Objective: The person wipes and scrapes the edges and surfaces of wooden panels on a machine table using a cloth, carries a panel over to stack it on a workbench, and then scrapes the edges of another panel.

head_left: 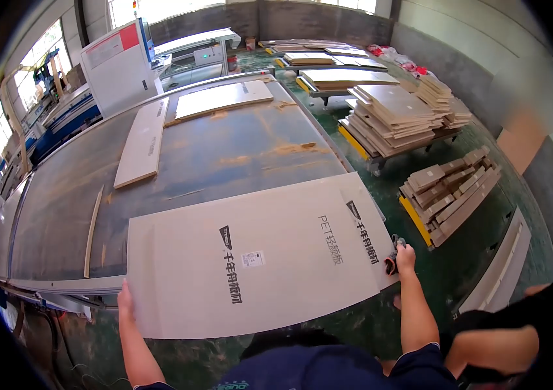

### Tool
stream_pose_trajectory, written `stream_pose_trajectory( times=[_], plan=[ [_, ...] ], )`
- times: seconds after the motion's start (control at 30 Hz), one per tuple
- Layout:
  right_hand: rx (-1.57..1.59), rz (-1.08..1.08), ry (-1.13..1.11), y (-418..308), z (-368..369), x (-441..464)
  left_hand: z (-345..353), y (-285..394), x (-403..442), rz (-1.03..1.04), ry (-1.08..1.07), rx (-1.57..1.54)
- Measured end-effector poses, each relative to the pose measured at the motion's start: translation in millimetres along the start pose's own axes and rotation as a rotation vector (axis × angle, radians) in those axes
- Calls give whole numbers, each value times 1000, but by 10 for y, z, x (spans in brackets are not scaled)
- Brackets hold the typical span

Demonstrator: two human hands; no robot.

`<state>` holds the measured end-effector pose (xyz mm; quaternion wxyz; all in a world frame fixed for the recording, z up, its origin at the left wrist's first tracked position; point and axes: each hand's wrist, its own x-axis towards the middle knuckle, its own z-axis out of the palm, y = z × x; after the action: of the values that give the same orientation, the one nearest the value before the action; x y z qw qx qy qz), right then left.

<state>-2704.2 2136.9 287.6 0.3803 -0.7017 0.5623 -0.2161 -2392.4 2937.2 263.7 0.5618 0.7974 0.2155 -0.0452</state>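
Bracketing a printed panel [289,260] between two hands

The broad worktable [224,156] has a smooth, grey-blue surface streaked with tan dust. Over its near edge lies the panel, a flat, pale rectangular sheet bearing "千年舟板材" in bold dark characters twice, each beneath a dark logo, with "PET轻颜板" in thinner outlined lettering between them. Farther back sit a white-faced board [224,99] and a long pale board [142,144] with dark print too small to read. A narrow wooden strip [93,233] lies left of the panel. The person's left hand [125,300] touches the panel's left edge; how far its fingers close cannot be told. The right hand [405,256], by the right edge, has its fingers curled around a small dark tool [394,255] with an orange-rimmed round part. Smallest is a white label [252,259] on the panel, its fine print illegible.
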Motion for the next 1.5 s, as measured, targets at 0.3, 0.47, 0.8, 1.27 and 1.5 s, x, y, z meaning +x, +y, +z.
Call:
stream_pose_trajectory(
  times=[0.3, 0.47, 0.8, 1.27, 1.5],
  plan=[
    [21, -3, 154, -211, -121, -329, 168, 328, -230, 70, 55, -35],
    [307, -29, 216, 0, -168, -472, 246, 627, -285, 53, -63, -234],
    [591, 154, 362, 558, -215, -811, 1242, 1297, 602, 105, -319, -406],
    [566, 247, 937, 1660, -584, -1785, 4685, 1752, 1513, 297, -581, -38],
    [564, 291, 1204, 1919, -798, -1757, 6305, 2294, 742, 419, -732, 32]
  ],
)
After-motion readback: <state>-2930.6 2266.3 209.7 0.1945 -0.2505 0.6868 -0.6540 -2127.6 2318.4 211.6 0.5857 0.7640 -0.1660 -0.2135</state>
